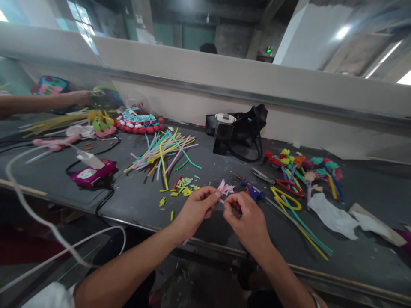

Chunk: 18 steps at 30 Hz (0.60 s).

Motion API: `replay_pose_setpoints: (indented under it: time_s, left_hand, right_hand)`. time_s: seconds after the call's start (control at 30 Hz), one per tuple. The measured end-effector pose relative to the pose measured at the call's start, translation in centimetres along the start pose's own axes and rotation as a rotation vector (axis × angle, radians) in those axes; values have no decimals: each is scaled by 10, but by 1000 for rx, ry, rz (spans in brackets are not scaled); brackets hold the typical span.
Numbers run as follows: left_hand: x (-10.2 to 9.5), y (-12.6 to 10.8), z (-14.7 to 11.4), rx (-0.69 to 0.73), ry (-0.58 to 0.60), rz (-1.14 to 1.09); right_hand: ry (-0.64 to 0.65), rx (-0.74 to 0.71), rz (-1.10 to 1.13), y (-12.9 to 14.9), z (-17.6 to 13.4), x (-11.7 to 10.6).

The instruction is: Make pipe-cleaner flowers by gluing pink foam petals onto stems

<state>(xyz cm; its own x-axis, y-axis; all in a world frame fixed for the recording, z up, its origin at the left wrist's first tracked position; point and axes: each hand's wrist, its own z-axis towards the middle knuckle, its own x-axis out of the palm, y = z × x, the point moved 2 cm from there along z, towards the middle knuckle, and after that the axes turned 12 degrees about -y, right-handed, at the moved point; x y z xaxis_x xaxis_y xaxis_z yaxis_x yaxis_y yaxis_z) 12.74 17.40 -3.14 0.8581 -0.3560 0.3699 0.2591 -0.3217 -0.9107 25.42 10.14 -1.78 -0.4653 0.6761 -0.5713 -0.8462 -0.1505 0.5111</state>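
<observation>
My left hand pinches one end of a small pale pink strip between thumb and forefinger. At the strip's other end, my right hand is closed with its fingertips together. Just behind the fingers lies a small heap of pale pink pieces. A blue glue gun rests behind my right hand. Scissors with red handles lie farther right. To the left are short yellow and green cut pieces, with a pile of long coloured strips behind them.
A purple power strip with a white plug and cable stands left. At the back are a black bag and a phone. Coloured flowers and crumpled white tissue lie right. Another person's arm reaches in from the left.
</observation>
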Motion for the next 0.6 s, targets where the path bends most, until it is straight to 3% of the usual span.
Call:
replay_pose_setpoints:
  time_s: [0.33,0.6]
  left_hand:
    - [1,1,-3,-3,10,-13]
    - [2,-1,-6,24,3,28]
  right_hand:
    - [-32,61,54,4,-1,-3]
    - [-54,29,94,8,-2,-5]
